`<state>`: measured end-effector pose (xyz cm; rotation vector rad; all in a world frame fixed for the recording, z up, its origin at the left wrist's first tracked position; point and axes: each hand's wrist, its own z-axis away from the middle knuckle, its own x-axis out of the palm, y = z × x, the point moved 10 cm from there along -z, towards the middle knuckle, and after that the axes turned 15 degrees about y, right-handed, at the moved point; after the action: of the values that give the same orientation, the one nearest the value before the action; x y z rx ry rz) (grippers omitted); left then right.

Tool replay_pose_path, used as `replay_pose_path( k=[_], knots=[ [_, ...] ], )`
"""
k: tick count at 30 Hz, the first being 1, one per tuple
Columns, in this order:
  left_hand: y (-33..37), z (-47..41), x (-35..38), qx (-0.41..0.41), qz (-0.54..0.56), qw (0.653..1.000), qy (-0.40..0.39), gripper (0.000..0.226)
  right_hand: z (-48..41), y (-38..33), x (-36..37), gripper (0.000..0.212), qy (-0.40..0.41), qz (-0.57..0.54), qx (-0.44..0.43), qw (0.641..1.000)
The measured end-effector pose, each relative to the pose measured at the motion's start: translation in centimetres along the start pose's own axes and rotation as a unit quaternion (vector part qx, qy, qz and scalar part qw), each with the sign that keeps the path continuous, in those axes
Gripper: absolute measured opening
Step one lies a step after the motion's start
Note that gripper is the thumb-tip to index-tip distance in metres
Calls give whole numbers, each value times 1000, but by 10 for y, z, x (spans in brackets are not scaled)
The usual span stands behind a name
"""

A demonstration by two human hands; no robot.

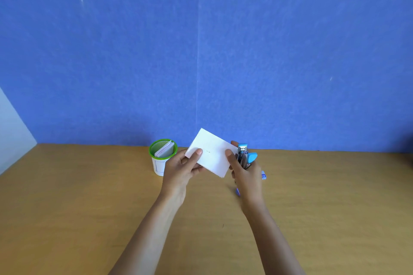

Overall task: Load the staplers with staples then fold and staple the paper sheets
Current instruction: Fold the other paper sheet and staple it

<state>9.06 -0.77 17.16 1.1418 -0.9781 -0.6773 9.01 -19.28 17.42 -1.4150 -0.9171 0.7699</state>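
Observation:
A folded white paper sheet (212, 154) is held up over the wooden table (89, 207), tilted, with two small staple marks near its middle. My left hand (182, 167) pinches its left edge, thumb on top. My right hand (244, 174) touches the sheet's right edge with thumb and a fingertip while gripping a blue stapler (245, 155) that points upward, its jaws apart. The stapler stands beside the paper, not around it.
A white cup with a green rim (162, 158) stands left of my hands near the blue back wall and holds several folded sheets. A small blue-and-white staple box (264, 175) lies partly hidden behind my right hand. Another small blue object (237, 191) peeks out below that wrist.

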Motion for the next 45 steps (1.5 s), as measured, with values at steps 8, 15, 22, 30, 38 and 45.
replay_pose_path(
  k=[8,15,22,30,38,45],
  knots=[
    [-11,-3,0,-28,-54,998,-27,18,-1,11,-7,29,17,28,44,998],
    [-19,-10,-6,-25,-28,999,15,11,-12,31,-6,32,-17,-2,104,994],
    [-21,-22,-22,-14,-14,998,55,14,-52,101,-51,23,53,115,136,983],
    [-29,-36,-30,-10,-15,997,76,16,-63,125,-109,15,182,372,-52,909],
    [-30,-54,-47,20,-80,989,125,16,-61,139,-113,35,187,410,-52,891],
    [10,-73,-69,136,-187,952,199,14,-62,145,-109,38,168,448,-104,872]
  ],
)
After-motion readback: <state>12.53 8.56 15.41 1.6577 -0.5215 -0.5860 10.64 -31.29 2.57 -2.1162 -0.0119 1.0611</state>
